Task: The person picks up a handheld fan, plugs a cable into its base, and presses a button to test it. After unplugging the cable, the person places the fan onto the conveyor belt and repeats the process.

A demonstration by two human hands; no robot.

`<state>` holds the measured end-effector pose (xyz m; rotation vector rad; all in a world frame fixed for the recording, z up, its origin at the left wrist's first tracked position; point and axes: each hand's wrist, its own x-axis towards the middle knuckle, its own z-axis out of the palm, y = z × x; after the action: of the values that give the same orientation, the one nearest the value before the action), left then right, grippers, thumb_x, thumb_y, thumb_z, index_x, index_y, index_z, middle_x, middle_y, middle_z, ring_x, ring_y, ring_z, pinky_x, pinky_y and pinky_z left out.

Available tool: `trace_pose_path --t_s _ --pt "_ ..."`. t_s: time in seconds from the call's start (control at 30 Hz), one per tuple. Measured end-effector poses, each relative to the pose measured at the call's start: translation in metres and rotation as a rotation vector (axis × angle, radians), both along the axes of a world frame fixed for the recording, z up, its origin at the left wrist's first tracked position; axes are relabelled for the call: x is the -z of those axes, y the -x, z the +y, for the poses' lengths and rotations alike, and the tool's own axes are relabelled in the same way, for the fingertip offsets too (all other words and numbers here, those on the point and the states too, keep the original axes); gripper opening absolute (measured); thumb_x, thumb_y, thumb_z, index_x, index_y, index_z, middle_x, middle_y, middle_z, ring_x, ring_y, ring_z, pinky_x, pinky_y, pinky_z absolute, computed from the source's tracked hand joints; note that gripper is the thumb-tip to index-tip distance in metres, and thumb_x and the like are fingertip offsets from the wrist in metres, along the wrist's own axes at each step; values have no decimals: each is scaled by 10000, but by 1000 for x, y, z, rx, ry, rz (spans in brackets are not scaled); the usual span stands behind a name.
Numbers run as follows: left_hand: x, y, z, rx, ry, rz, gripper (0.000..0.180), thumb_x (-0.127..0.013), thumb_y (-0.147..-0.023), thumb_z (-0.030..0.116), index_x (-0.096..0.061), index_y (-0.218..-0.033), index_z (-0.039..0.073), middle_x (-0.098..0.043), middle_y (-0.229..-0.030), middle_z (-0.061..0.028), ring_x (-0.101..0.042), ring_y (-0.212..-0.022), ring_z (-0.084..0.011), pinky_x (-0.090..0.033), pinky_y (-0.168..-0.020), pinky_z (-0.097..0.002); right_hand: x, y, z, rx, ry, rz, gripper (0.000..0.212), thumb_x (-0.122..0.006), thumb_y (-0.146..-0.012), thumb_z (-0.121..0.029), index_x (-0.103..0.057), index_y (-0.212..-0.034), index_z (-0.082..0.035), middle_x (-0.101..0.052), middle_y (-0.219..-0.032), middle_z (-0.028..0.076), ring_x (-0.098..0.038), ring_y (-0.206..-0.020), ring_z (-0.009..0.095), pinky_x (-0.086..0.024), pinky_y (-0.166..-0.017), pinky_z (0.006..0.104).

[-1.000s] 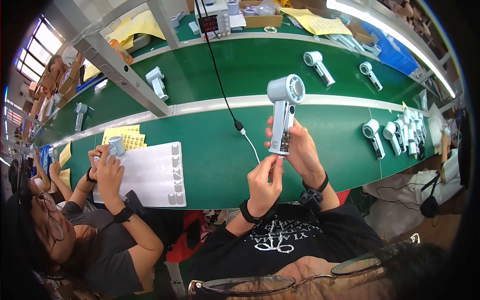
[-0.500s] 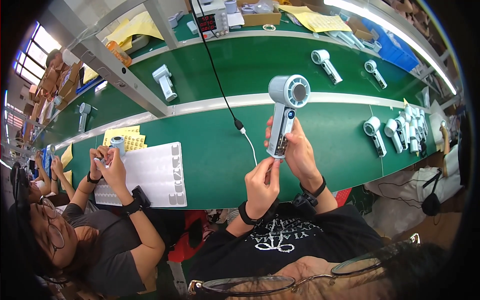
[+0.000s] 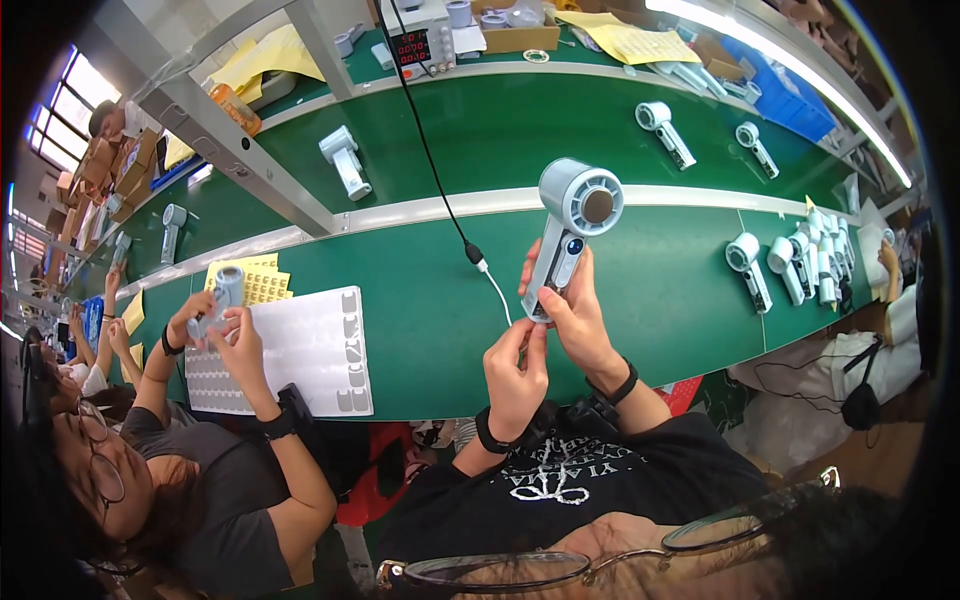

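A pale blue handheld fan (image 3: 556, 262) is held upright, a little tilted, above the green bench. My right hand (image 3: 582, 325) wraps round its handle from the right, thumb across the front. The handle's lower front shows dark inner parts, with a small round display above them. My left hand (image 3: 515, 375) pinches at the handle's bottom end, where a white cable (image 3: 497, 290) runs in behind the fingers. The plug itself is hidden by the fingertips. That cable hangs from a black connector (image 3: 474, 252) on a black cord.
More fans (image 3: 665, 135) lie on the green belt (image 3: 500, 140) beyond a metal rail. Several fans (image 3: 800, 262) are grouped at the bench's right. To my left, a co-worker handles a fan (image 3: 228, 288) over a white sticker sheet (image 3: 310, 350). A power supply (image 3: 420, 42) stands behind.
The fan in my hands has tipped and shifted slightly left, and my left hand with it. Fans on the belt have moved right. The co-worker's hands have moved apart.
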<state>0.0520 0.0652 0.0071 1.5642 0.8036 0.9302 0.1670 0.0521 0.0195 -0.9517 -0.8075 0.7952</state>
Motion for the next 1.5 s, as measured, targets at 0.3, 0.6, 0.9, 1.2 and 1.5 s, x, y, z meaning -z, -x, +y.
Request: trace_pose_path --t_s 0.3,0.6,0.9,1.2,1.5 --pt "4 6 11 160 154 -24 126 -608 -914 48 -634 -937 -73 -672 -760 -66 -584 -614 -76 -444 -547 -215 -3 -7 -3 5 3 -9 654 -495 -849 51 -135 -1388 -39 -421 -1230 134 -514 -1030 178 -490 -882 336" --pt "1 10 17 224 149 -40 108 -654 -867 42 -672 -916 -53 -700 -777 -96 -662 -685 -135 -492 -638 -247 -8 -3 -8 -23 7 -20 648 -508 -863 35 -139 -1389 -51 -417 -1244 137 -509 -1051 177 -489 -885 335" --pt "0 11 18 206 70 -3 98 -707 -813 26 -678 -868 -50 -692 -760 -97 -647 -668 -137 -477 -618 -256 -10 5 -10 43 25 -47 523 -507 -878 -16 -238 -1327 -33 -446 -1215 130 -539 -997 183 -493 -861 337" --pt "-2 12 14 160 -25 8 94 -722 -793 26 -676 -836 -44 -672 -731 -122 -637 -622 -179 -458 -565 -281 -13 8 -8 74 51 -12 429 -470 -923 -15 -268 -1301 -25 -472 -1208 139 -564 -972 180 -513 -827 332" --pt "1 9 12 95 -167 33 86 -711 -793 22 -664 -802 -49 -663 -723 -134 -613 -587 -236 -451 -536 -299 -11 7 -5 162 30 -67 470 -461 -921 10 -264 -1348 0 -467 -1267 162 -588 -984 207 -532 -820 361"
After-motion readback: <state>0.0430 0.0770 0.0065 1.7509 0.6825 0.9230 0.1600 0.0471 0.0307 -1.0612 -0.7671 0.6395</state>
